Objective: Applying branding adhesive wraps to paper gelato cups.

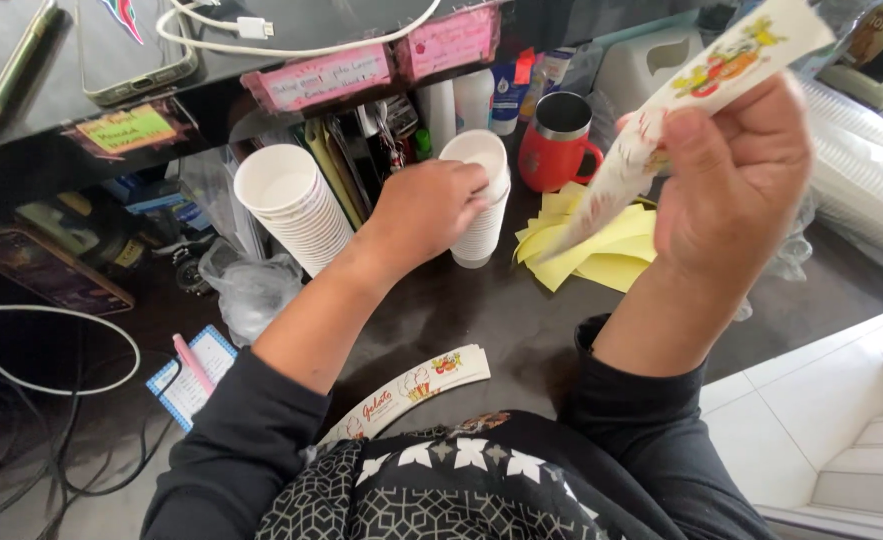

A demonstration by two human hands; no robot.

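My left hand point(429, 208) grips the top cup of an upright stack of white paper cups point(483, 205) on the dark counter point(521, 325). My right hand point(733, 178) is raised at the right and holds a curved printed paper sleeve point(706, 85), white with colourful pictures, pointing up to the right. A second printed sleeve point(411, 388) lies flat on the counter close to my body. A second stack of white cups point(296, 205) leans at the left of my left hand.
Yellow paper sheets point(616, 255) lie under my right hand. A red mug point(559, 145) stands behind them, with bottles and a white tissue box point(646, 65) further back. A shelf above holds phones point(131, 45) and a white cable. Clear lids point(866, 190) are stacked at right. A notepad with a pink pen point(193, 372) lies at left.
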